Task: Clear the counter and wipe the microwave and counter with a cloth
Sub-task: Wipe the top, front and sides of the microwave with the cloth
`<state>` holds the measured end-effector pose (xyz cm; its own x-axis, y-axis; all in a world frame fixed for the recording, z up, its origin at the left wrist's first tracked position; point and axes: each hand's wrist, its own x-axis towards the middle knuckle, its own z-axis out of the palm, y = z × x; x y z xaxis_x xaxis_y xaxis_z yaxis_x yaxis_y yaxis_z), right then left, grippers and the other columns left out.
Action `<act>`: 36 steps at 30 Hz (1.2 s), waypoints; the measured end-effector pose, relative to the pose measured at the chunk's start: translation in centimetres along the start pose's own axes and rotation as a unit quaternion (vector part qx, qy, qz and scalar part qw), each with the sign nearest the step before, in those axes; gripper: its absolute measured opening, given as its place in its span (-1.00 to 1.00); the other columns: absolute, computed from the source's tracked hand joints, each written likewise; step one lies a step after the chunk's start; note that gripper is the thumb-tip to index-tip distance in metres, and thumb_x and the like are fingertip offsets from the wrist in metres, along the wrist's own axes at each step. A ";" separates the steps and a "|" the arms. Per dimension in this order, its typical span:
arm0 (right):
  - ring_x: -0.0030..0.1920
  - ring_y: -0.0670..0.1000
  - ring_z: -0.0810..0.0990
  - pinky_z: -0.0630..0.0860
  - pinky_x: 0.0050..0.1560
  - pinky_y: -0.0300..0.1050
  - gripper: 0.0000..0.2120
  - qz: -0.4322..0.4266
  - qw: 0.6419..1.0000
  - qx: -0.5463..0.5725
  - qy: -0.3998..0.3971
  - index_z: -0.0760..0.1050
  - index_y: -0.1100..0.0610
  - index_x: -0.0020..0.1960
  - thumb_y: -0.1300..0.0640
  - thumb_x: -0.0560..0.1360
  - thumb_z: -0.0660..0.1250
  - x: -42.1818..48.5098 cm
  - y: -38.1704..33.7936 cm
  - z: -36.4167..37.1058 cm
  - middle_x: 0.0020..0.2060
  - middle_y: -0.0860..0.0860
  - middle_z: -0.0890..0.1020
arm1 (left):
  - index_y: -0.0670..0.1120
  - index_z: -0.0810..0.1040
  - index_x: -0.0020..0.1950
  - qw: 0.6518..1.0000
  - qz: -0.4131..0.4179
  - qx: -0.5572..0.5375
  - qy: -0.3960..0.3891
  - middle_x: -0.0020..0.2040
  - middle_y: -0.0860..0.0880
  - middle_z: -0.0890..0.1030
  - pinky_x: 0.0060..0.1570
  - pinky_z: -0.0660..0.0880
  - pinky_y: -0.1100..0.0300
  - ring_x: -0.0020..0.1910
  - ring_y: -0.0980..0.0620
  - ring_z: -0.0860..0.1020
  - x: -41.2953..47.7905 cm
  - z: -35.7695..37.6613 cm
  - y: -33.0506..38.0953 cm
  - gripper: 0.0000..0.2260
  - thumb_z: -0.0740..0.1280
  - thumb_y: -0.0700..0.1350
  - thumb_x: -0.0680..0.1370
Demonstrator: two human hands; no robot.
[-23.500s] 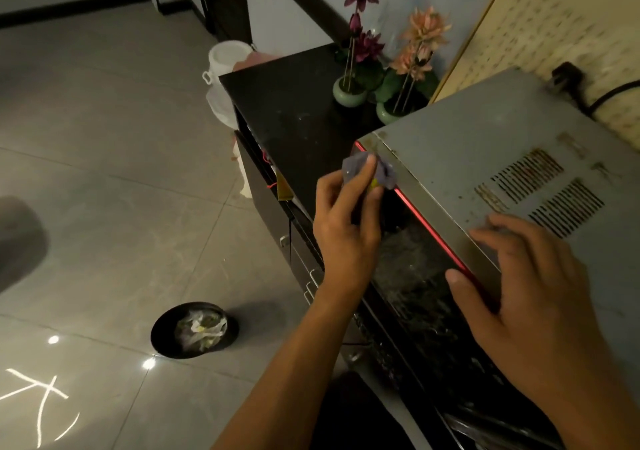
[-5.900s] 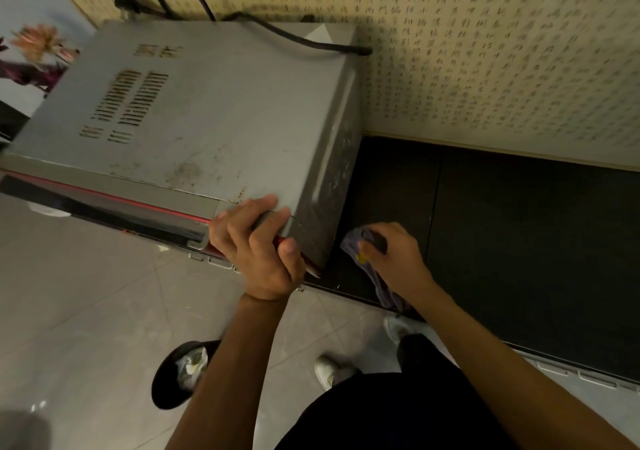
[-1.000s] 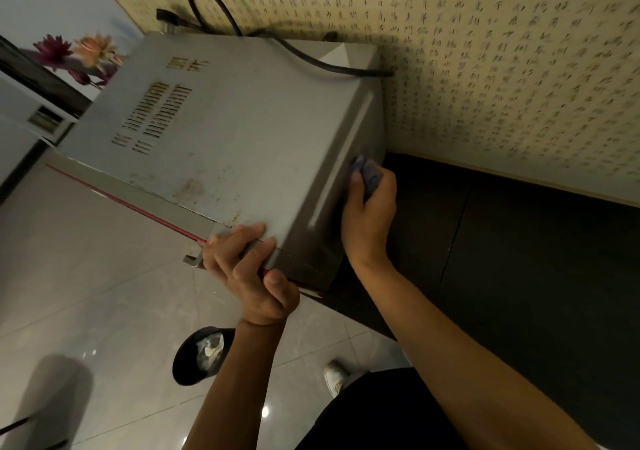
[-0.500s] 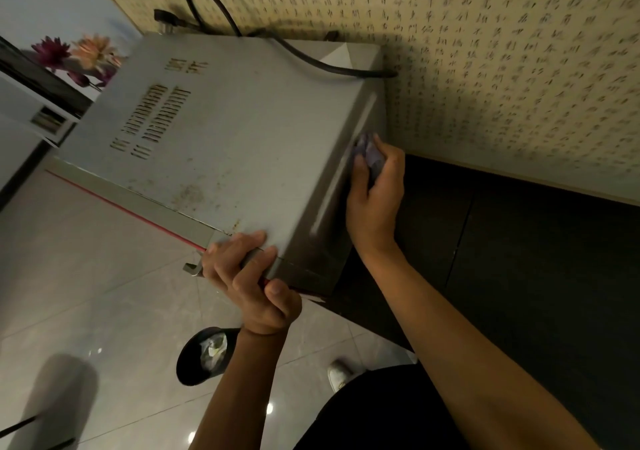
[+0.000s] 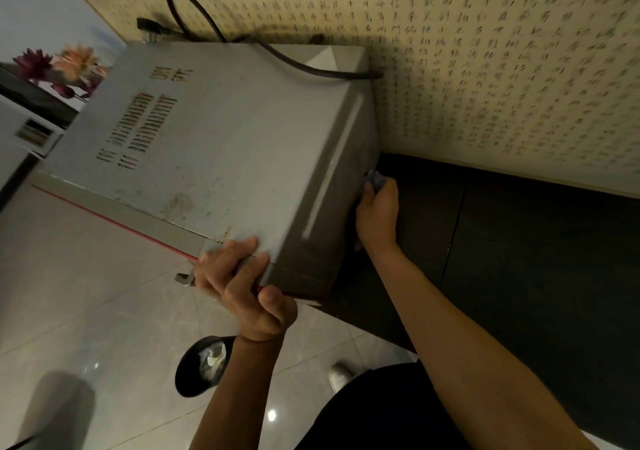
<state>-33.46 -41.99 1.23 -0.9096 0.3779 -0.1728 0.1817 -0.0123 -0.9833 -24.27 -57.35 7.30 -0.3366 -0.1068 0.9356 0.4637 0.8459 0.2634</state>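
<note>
A grey microwave (image 5: 221, 138) with a stained top stands on the black counter (image 5: 536, 259) against the wall. My left hand (image 5: 242, 287) grips its front right corner, fingers over the top edge. My right hand (image 5: 377, 214) presses a small purple cloth (image 5: 375, 179) against the microwave's right side, low near the counter. Most of the cloth is hidden under my hand; a bit shows at the fingertips and by the wrist.
A black power cable (image 5: 270, 51) loops over the microwave's back to a plug on the patterned wall. Flowers (image 5: 59, 65) stand at the far left. A black bin (image 5: 201, 366) with rubbish sits on the tiled floor below, beside my shoe (image 5: 341, 373).
My right hand with the cloth has slid down the microwave's right side, from near the top edge towards the counter. My left hand keeps its hold on the front corner.
</note>
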 end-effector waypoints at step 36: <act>0.16 0.05 0.51 0.47 0.26 0.03 -0.78 -0.031 0.999 -0.028 0.006 0.39 0.28 0.24 0.18 0.68 0.16 2.4 1.6 0.5 0.16 0.16 0.48 | -0.13 0.41 -0.03 0.999 0.018 -0.019 0.026 -0.02 -0.10 0.54 0.26 0.28 -0.01 0.26 0.15 0.43 -0.4 0.3 -0.3 -0.66 0.03 0.10 0.67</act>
<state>-35.49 -41.59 -0.81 -0.9152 0.3874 -0.1107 0.1465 0.0640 -0.9871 -24.53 -57.36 6.74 -0.2761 -0.1050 0.9554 0.5052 0.8298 0.2372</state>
